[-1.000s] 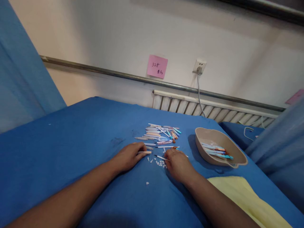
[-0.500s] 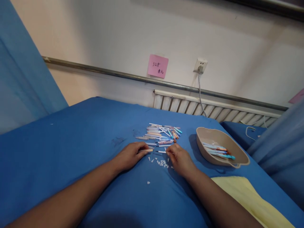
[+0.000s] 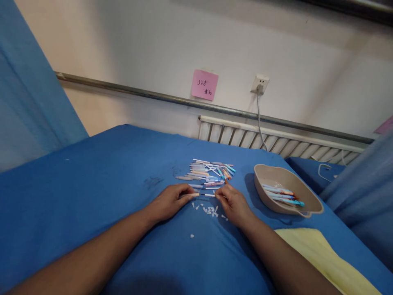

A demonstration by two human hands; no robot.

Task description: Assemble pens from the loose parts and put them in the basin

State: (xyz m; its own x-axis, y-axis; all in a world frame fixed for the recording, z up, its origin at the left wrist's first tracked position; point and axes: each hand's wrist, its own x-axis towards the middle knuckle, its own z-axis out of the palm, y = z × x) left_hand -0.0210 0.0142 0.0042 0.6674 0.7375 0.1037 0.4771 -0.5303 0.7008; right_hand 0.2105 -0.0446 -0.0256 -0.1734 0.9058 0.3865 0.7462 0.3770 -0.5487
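Observation:
My left hand [image 3: 168, 201] rests on the blue cloth, fingers pinched on a pale pen barrel [image 3: 190, 195] that points right. My right hand [image 3: 233, 205] faces it, fingers closed on a thin white refill [image 3: 208, 195] whose tip meets the barrel's end. Just beyond both hands lies a loose pile of pens and pen parts [image 3: 208, 173]. Small white caps [image 3: 210, 210] are scattered on the cloth between and below my hands.
A beige tray [image 3: 310, 203] holding several pens stands to the right. A yellow cloth [image 3: 325, 258] lies at the near right. Behind the blue table run a radiator [image 3: 276, 141], a wall rail, a socket with a cable and a pink note. Blue curtains hang at both sides.
My right hand lifted the refill from the cloth and moved left and up, bringing its tip to the barrel held in my left hand. The left hand barely shifted.

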